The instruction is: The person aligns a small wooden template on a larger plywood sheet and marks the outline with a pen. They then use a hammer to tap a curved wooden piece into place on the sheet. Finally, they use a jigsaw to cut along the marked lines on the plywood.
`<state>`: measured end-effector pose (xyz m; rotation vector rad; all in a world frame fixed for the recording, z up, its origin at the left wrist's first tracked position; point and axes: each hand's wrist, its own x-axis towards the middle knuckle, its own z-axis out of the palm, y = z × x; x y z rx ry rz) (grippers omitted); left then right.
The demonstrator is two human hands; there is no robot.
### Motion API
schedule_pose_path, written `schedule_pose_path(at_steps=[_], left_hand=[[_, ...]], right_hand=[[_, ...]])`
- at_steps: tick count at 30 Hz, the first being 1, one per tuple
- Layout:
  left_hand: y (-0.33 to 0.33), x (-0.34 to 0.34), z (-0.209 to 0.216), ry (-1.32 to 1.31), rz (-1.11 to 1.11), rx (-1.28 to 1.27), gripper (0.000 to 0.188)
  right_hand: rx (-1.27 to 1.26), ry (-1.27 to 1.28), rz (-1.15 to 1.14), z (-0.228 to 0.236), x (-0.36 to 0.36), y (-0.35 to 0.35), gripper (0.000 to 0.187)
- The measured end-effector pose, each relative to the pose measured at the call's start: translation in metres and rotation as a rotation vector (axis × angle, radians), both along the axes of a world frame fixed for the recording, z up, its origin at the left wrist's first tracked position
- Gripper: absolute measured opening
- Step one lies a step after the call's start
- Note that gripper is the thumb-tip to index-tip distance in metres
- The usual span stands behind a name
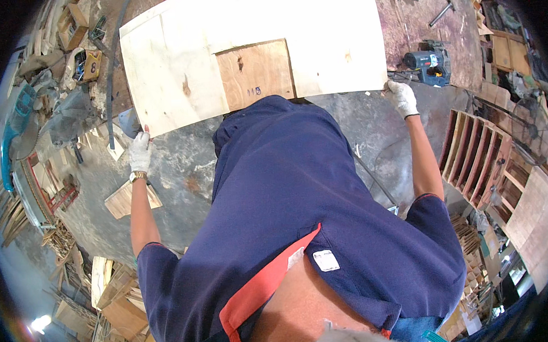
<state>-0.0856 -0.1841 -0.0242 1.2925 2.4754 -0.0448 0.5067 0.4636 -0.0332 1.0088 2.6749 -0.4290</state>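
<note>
A wide pale plywood sheet (176, 71) spans the workbench in front of me, its near edge close to my waist. My left hand (140, 152), in a white glove with a gold watch at the wrist, grips its near left corner. At the near right corner, my gloved right hand (403, 98) has its fingers closed on the edge. Between the hands, a darker square plywood piece (255, 75) with handwritten marks lies at the middle of the near edge; whether it sits on the sheet or in a cut-out I cannot tell.
A blue-black power tool (428, 62) and a metal hammer-like tool (441, 13) rest right of the sheet. To the left stands a teal saw (16, 119). A slatted wooden frame (474, 154) is at right. A small board (133, 199) lies on the floor; wood scraps surround me.
</note>
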Motion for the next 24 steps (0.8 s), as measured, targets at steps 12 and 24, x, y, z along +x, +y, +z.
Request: schedule_pose_path(at_steps=[12,24], left_hand=[[0.033,0.007,0.034,0.042,0.022,-0.267,0.059],[0.298,0.021,-0.043,0.319,0.126,0.546,0.060]], right_hand=[[-0.066,-0.089,0.005,0.035,-0.025,-0.005,0.017],[0.590,0.646,0.075,0.356,-0.173,-0.028,0.044]])
